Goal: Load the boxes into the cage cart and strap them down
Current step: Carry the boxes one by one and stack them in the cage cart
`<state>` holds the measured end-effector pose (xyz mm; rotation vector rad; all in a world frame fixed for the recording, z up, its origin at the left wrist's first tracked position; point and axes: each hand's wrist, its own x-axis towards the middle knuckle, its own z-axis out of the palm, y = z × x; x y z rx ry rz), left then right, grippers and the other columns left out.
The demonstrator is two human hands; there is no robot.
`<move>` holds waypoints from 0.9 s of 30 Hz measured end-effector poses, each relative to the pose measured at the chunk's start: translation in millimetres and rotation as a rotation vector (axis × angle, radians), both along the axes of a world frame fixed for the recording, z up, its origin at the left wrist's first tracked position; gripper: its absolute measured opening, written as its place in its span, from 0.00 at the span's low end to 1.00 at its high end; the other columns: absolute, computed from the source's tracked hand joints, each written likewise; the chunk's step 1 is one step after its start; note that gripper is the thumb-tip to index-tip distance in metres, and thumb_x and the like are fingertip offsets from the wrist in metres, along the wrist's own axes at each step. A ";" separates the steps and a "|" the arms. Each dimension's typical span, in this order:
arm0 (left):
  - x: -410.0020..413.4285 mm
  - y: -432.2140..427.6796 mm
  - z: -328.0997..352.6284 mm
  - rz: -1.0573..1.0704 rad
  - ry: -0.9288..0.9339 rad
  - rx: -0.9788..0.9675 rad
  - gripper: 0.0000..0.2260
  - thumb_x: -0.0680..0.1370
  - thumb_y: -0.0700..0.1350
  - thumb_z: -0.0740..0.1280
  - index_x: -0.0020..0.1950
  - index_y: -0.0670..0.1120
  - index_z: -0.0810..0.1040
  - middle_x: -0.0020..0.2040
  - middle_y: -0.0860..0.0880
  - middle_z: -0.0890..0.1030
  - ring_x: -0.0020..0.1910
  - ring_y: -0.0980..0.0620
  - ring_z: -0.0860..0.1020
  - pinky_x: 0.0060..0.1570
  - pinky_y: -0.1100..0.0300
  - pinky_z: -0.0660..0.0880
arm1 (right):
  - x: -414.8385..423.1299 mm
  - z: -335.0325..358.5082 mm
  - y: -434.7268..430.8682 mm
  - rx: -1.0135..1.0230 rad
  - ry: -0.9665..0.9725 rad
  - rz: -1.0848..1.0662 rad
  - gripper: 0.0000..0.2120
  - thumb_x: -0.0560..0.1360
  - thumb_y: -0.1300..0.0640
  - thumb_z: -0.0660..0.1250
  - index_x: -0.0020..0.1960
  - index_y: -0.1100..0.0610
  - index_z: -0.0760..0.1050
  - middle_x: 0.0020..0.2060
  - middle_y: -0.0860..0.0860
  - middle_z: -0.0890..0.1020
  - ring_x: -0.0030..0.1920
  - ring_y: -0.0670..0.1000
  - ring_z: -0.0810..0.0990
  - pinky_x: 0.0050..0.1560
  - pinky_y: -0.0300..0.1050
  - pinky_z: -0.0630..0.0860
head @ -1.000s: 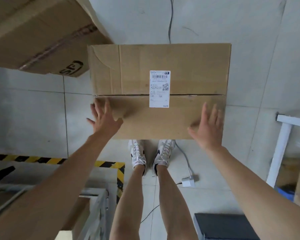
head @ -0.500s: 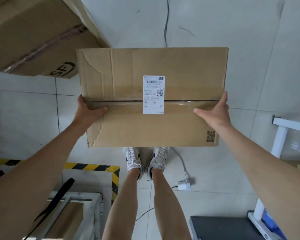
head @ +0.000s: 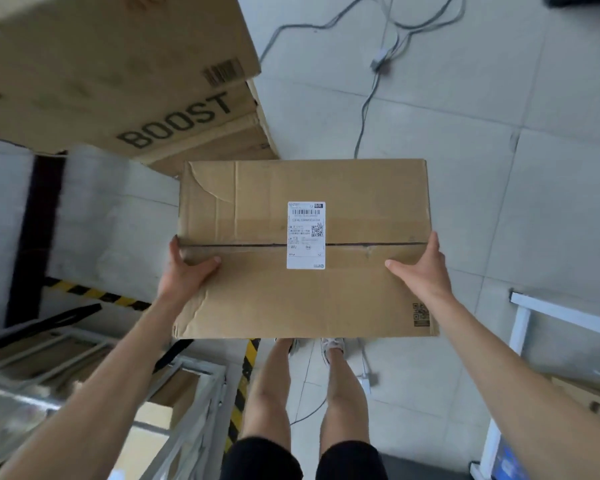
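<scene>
A brown cardboard box [head: 361, 296] with a white shipping label [head: 305, 235] across its top seam is held up off the floor in front of me. My left hand [head: 184, 271] grips its left edge, thumb on top. On the right edge sits my right hand [head: 421, 268], thumb also on top. The metal cage cart [head: 187, 403] stands at the lower left, with cardboard visible inside it and a black strap [head: 59, 320] lying over its top rail.
A stack of large cardboard boxes, one printed BOOST [head: 125, 81], fills the upper left. Cables and an adapter [head: 378, 62] lie on the tiled floor ahead. Yellow-black hazard tape [head: 94, 294] marks the floor. A white metal frame [head: 520, 341] stands at the right.
My hands went from reaching for the box to gripping both its side edges. The box has come up off the floor, and my view has risen and shifted toward the cage cart.
</scene>
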<state>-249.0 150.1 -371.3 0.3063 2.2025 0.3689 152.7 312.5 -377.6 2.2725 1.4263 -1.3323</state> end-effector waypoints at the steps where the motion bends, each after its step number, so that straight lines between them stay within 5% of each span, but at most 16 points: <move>1: -0.2 -5.4 32.0 0.009 0.021 0.024 0.46 0.70 0.59 0.76 0.79 0.57 0.50 0.76 0.43 0.66 0.70 0.37 0.71 0.68 0.40 0.70 | -4.5 26.2 0.4 0.018 0.019 0.019 0.54 0.69 0.43 0.76 0.81 0.47 0.41 0.78 0.56 0.58 0.75 0.59 0.64 0.72 0.57 0.66; 9: -1.9 -95.4 261.0 0.212 0.318 0.172 0.42 0.69 0.66 0.73 0.76 0.62 0.54 0.72 0.50 0.74 0.64 0.40 0.77 0.56 0.47 0.72 | -74.1 221.9 -4.9 0.166 0.145 0.309 0.54 0.69 0.39 0.74 0.81 0.48 0.43 0.77 0.56 0.61 0.73 0.60 0.67 0.69 0.57 0.68; 17: -34.5 -245.2 427.9 0.522 0.614 0.225 0.42 0.67 0.69 0.72 0.76 0.60 0.57 0.73 0.52 0.73 0.69 0.41 0.74 0.64 0.44 0.70 | -212.2 377.3 -40.9 0.372 0.342 0.699 0.51 0.70 0.36 0.72 0.81 0.48 0.45 0.78 0.54 0.59 0.75 0.58 0.65 0.68 0.56 0.68; 27: 10.9 -527.3 538.9 0.973 0.859 0.271 0.45 0.64 0.70 0.69 0.78 0.61 0.59 0.72 0.49 0.75 0.68 0.41 0.74 0.69 0.44 0.69 | -367.2 488.6 -264.9 0.491 0.694 1.107 0.52 0.70 0.37 0.73 0.81 0.50 0.47 0.78 0.54 0.61 0.75 0.58 0.64 0.69 0.55 0.66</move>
